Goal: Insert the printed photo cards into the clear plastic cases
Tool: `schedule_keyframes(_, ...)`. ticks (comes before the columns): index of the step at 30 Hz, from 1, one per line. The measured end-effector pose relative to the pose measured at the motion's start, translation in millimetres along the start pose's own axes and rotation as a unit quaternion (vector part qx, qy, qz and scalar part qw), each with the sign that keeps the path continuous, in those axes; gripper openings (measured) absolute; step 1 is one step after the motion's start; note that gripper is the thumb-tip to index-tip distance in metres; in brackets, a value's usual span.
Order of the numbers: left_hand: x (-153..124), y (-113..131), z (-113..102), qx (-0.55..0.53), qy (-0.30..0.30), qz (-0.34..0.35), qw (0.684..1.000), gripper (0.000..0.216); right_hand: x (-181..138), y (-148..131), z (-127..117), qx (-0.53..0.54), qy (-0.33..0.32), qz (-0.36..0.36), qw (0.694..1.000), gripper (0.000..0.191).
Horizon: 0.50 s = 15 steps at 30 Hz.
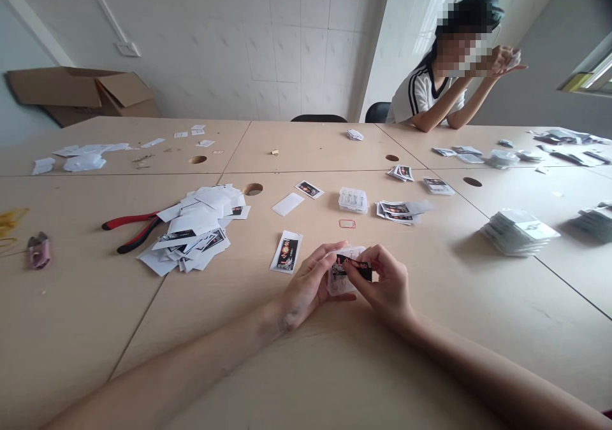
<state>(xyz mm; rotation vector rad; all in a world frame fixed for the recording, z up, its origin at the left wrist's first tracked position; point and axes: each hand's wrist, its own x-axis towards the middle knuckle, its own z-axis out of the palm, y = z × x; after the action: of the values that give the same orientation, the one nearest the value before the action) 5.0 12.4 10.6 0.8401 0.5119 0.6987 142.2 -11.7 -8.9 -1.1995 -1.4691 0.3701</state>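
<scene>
While my left hand (308, 285) grips the clear plastic box (338, 285) by its left side, my right hand (389, 280) pinches the black label (354, 265) between thumb and fingers against the box's upper face. Both items are located directly in front of me, above the near part of the table (296, 379). The label's long axis runs left to right, with its right end slightly nearer me. My fingers cover the box edges, so I cannot tell its long axis.

Quantities: one box and one label in hand. Beyond them stands one second box (353, 200). To the left of my hands lie two single printed labels: the near label (287, 253) has its long axis pointing away from me; the far label (310, 190) slants, its right end nearer me. One blank slip (288, 204) lies beside the far label, its right end farther away. One heap of labels (196, 226), too overlapped to count, partly covers one pair of pliers (136, 221), handles directed left. One co-worker (430, 92) sits across the table, hands raised.
</scene>
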Motion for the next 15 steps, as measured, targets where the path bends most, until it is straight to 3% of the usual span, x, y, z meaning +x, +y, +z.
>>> schedule_keyframes(15, 0.5, 0.7, 0.3, 0.004, 0.000, -0.009, 1.000, 0.027, 0.1, 1.3, -0.5, 0.006, -0.001, -0.002, 1.000, 0.017)
